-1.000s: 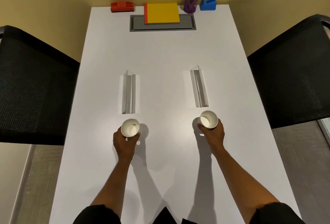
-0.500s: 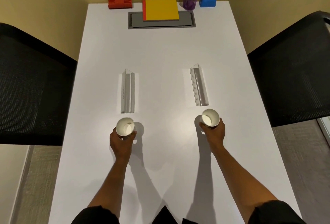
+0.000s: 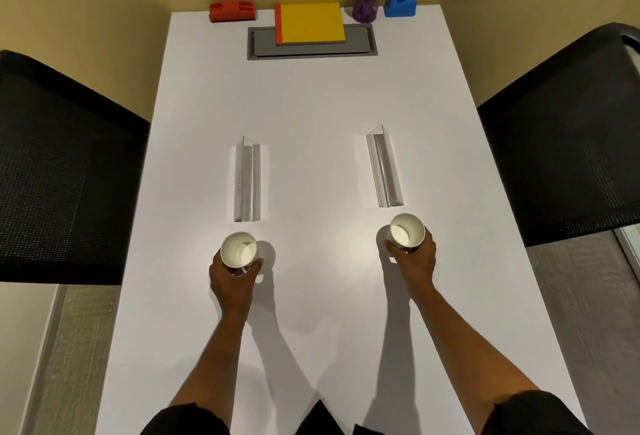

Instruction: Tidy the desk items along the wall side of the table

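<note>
Hands, left [image 3: 235,277] and right [image 3: 414,256], each grasp a paper cup, hiding both cups' bases.

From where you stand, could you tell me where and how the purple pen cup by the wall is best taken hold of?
Grip the purple pen cup around its lower wall, coming from the near side with a sideways wrap. It stands upright with pens sticking out of the top, so a grasp from above would likely hit them. The yellow notepad and blue tape dispenser flank it closely, leaving the front most open.
</note>
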Action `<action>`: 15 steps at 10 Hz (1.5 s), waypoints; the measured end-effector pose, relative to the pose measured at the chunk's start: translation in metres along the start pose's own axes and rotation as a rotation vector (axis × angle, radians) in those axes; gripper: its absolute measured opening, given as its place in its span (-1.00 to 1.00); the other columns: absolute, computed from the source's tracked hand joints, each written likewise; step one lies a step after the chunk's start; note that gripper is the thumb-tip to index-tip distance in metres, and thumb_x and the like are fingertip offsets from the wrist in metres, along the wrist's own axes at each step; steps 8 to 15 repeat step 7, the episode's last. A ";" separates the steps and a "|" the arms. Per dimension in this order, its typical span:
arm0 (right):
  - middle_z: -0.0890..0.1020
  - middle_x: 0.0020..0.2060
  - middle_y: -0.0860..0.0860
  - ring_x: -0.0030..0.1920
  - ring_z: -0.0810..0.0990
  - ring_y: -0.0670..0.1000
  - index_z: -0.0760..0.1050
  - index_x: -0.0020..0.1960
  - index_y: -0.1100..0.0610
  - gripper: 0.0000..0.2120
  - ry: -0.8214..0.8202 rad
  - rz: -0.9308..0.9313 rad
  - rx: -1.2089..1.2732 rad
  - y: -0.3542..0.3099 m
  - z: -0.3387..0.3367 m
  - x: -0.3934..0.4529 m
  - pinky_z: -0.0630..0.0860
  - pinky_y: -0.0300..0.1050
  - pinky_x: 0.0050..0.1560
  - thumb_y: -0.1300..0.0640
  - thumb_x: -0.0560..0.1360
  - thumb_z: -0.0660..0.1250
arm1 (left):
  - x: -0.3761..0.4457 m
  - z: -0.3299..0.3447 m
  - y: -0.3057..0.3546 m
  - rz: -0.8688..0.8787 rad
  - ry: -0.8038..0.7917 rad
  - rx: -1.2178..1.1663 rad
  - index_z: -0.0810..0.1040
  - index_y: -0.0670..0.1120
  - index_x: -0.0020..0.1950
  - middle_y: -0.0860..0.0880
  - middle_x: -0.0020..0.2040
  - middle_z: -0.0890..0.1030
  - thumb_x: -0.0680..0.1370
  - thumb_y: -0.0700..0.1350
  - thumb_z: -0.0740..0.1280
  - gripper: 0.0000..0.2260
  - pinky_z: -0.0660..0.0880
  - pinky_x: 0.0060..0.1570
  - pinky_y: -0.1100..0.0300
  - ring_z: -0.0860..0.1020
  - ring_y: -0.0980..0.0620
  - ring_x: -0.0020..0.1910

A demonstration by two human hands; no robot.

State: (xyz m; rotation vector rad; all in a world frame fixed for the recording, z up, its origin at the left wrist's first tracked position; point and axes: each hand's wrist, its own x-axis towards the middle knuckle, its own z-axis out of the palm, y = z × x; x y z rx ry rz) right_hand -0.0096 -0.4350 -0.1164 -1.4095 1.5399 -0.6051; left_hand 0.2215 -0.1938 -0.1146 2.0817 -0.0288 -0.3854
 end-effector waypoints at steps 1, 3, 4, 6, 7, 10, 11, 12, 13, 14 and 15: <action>0.61 0.11 0.09 0.00 0.63 0.10 0.48 0.27 0.12 -0.35 0.000 -0.001 -0.009 -0.001 -0.001 -0.001 0.53 -0.14 -0.06 0.18 0.24 0.64 | 0.002 0.001 -0.002 -0.021 -0.009 0.003 0.52 -0.09 0.15 -0.14 -0.01 0.62 0.27 -0.13 0.62 -0.49 0.56 0.00 -0.11 0.58 -0.17 -0.07; 0.57 0.12 0.13 -0.05 0.60 0.08 0.47 0.28 0.13 -0.34 -0.009 0.014 -0.033 0.000 -0.002 -0.004 0.53 -0.08 -0.04 0.19 0.25 0.63 | 0.001 0.002 -0.002 -0.023 -0.009 0.018 0.53 -0.10 0.13 -0.13 -0.06 0.62 0.25 -0.14 0.63 -0.48 0.56 0.01 -0.15 0.58 -0.17 -0.10; 0.54 0.15 0.14 -0.03 0.59 0.11 0.43 0.32 0.12 -0.30 -0.025 0.032 -0.044 0.004 -0.003 -0.005 0.57 0.04 0.08 0.19 0.25 0.63 | -0.002 0.003 -0.003 -0.036 -0.006 0.023 0.45 -0.14 0.31 -0.15 0.12 0.58 0.25 -0.15 0.63 -0.31 0.54 0.10 -0.09 0.57 -0.15 0.05; 0.48 0.14 0.16 -0.08 0.49 0.05 0.33 0.41 0.12 -0.19 -0.018 0.043 -0.085 0.007 -0.005 -0.013 0.52 0.04 0.08 0.14 0.26 0.63 | -0.014 0.001 -0.001 -0.093 -0.009 0.066 0.25 -0.22 0.46 -0.28 0.12 0.50 0.25 -0.17 0.63 -0.12 0.47 0.19 -0.19 0.50 -0.24 0.11; 0.45 0.17 0.12 0.00 0.50 0.12 0.27 0.45 0.14 -0.14 -0.017 0.058 -0.096 0.009 -0.007 -0.020 0.51 0.06 0.15 0.14 0.27 0.63 | -0.023 0.000 -0.004 -0.116 -0.026 0.096 0.20 -0.20 0.50 -0.25 0.16 0.48 0.26 -0.15 0.63 -0.08 0.42 0.24 -0.20 0.45 -0.24 0.19; 0.45 0.17 0.12 0.00 0.50 0.12 0.27 0.45 0.14 -0.14 -0.017 0.058 -0.096 0.009 -0.007 -0.020 0.51 0.06 0.15 0.14 0.27 0.63 | -0.023 0.000 -0.004 -0.116 -0.026 0.096 0.20 -0.20 0.50 -0.25 0.16 0.48 0.26 -0.15 0.63 -0.08 0.42 0.24 -0.20 0.45 -0.24 0.19; 0.45 0.17 0.12 0.00 0.50 0.12 0.27 0.45 0.14 -0.14 -0.017 0.058 -0.096 0.009 -0.007 -0.020 0.51 0.06 0.15 0.14 0.27 0.63 | -0.023 0.000 -0.004 -0.116 -0.026 0.096 0.20 -0.20 0.50 -0.25 0.16 0.48 0.26 -0.15 0.63 -0.08 0.42 0.24 -0.20 0.45 -0.24 0.19; 0.45 0.17 0.12 0.00 0.50 0.12 0.27 0.45 0.14 -0.14 -0.017 0.058 -0.096 0.009 -0.007 -0.020 0.51 0.06 0.15 0.14 0.27 0.63 | -0.023 0.000 -0.004 -0.116 -0.026 0.096 0.20 -0.20 0.50 -0.25 0.16 0.48 0.26 -0.15 0.63 -0.08 0.42 0.24 -0.20 0.45 -0.24 0.19; 0.45 0.17 0.12 0.00 0.50 0.12 0.27 0.45 0.14 -0.14 -0.017 0.058 -0.096 0.009 -0.007 -0.020 0.51 0.06 0.15 0.14 0.27 0.63 | -0.023 0.000 -0.004 -0.116 -0.026 0.096 0.20 -0.20 0.50 -0.25 0.16 0.48 0.26 -0.15 0.63 -0.08 0.42 0.24 -0.20 0.45 -0.24 0.19; 0.45 0.17 0.12 0.00 0.50 0.12 0.27 0.45 0.14 -0.14 -0.017 0.058 -0.096 0.009 -0.007 -0.020 0.51 0.06 0.15 0.14 0.27 0.63 | -0.023 0.000 -0.004 -0.116 -0.026 0.096 0.20 -0.20 0.50 -0.25 0.16 0.48 0.26 -0.15 0.63 -0.08 0.42 0.24 -0.20 0.45 -0.24 0.19; 0.45 0.17 0.12 0.00 0.50 0.12 0.27 0.45 0.14 -0.14 -0.017 0.058 -0.096 0.009 -0.007 -0.020 0.51 0.06 0.15 0.14 0.27 0.63 | -0.023 0.000 -0.004 -0.116 -0.026 0.096 0.20 -0.20 0.50 -0.25 0.16 0.48 0.26 -0.15 0.63 -0.08 0.42 0.24 -0.20 0.45 -0.24 0.19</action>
